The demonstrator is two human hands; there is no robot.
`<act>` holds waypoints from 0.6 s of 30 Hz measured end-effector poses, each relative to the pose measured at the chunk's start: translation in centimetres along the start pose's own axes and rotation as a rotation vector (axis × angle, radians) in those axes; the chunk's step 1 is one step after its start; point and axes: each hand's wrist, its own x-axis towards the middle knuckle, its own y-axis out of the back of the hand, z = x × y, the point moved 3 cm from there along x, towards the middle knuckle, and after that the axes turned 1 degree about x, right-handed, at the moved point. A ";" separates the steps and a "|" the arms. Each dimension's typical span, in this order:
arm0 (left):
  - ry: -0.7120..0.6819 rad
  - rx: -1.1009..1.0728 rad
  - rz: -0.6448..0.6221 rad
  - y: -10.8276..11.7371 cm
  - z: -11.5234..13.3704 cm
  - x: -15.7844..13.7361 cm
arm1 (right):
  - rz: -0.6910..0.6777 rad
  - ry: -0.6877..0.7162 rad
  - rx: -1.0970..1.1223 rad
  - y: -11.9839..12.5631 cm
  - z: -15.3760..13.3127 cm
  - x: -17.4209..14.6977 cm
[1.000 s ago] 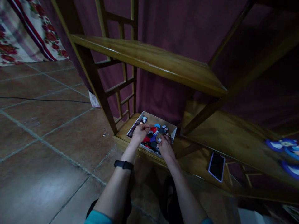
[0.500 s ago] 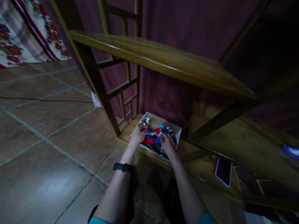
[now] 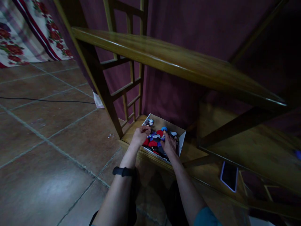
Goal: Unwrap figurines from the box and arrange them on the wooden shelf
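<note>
A shallow white box sits on the low wooden shelf, holding several small colourful pieces that look like figures. Among them are red pieces, a blue-topped figure and a white-and-blue one in the far left corner. Over the box's left side, my left hand has its fingers pinched together; whatever may be between them is too small to make out. My right hand is at the right part of the box, fingers stretched out and apart, touching or just above the pieces.
A wooden board of the shelf unit spans above the box. Lattice bars stand at the left. On the lower shelf to the right lies a phone. A dark cable crosses the tiled floor.
My right hand has reached slightly farther into the box and its fingers have straightened. My left hand stays pinched at the left side. The view has shifted a little.
</note>
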 end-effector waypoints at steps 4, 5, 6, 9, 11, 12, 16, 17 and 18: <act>0.021 -0.031 -0.001 0.0 0.0 -0.1 | -0.047 -0.102 0.215 0.2 0.9 0.7; 0.025 -0.040 -0.002 -0.1 -0.1 -0.1 | -0.047 -0.122 0.287 0.3 1.1 0.8; 0.028 -0.048 -0.004 -0.3 -0.1 -0.1 | -0.045 -0.134 0.371 0.5 1.2 0.8; 0.040 -0.047 -0.015 -1.0 -0.4 -0.1 | -0.067 -0.135 0.693 1.4 1.1 0.4; 0.054 -0.023 -0.028 -1.5 -0.6 -0.2 | -0.095 -0.144 0.892 2.1 0.7 0.0; 0.063 -0.012 -0.033 -1.8 -0.6 -0.3 | -0.113 -0.157 0.974 2.4 0.5 -0.2; 0.096 -0.061 -0.083 -2.8 -0.4 -0.9 | -0.231 -0.193 1.254 3.7 -0.5 -1.0; 0.107 -0.099 -0.108 -3.1 -0.3 -1.1 | -0.260 -0.185 1.311 4.0 -0.8 -1.2; 0.120 -0.143 -0.137 -3.3 -0.1 -1.3 | -0.278 -0.173 1.356 4.3 -1.1 -1.3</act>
